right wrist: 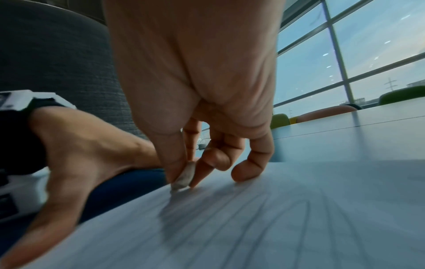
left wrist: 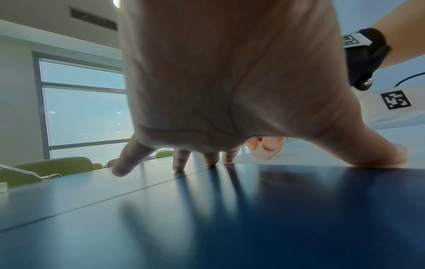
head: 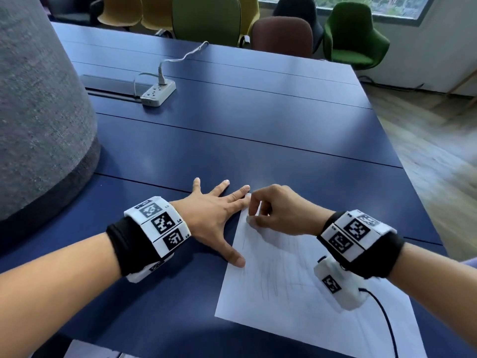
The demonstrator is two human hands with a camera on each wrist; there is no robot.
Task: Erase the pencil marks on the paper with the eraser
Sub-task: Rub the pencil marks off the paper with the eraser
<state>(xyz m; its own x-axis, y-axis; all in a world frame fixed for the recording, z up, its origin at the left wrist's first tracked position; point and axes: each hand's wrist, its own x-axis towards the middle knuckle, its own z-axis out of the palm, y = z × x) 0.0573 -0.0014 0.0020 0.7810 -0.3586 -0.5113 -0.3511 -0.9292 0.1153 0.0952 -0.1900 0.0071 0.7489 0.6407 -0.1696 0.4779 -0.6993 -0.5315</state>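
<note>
A white sheet of paper (head: pixel 296 293) lies on the blue table (head: pixel 232 130), with faint pencil strokes (head: pixel 273 280) across its middle. My right hand (head: pixel 273 213) pinches a small whitish eraser (right wrist: pixel 184 177) between thumb and fingers and presses its tip onto the paper (right wrist: pixel 253 227) near the far left corner. My left hand (head: pixel 214 210) lies flat with fingers spread; its thumb tip and index finger rest on the paper's left edge. In the left wrist view my left hand (left wrist: pixel 230 109) presses the table, and the eraser (left wrist: pixel 266 152) shows beyond it.
A large grey felt-covered column (head: pixel 38 112) stands at the left. A white power strip (head: pixel 158 93) with a cable lies farther back on the table. Several coloured chairs (head: pixel 281 34) line the far edge. The table's right edge (head: pixel 402 161) drops to a wooden floor.
</note>
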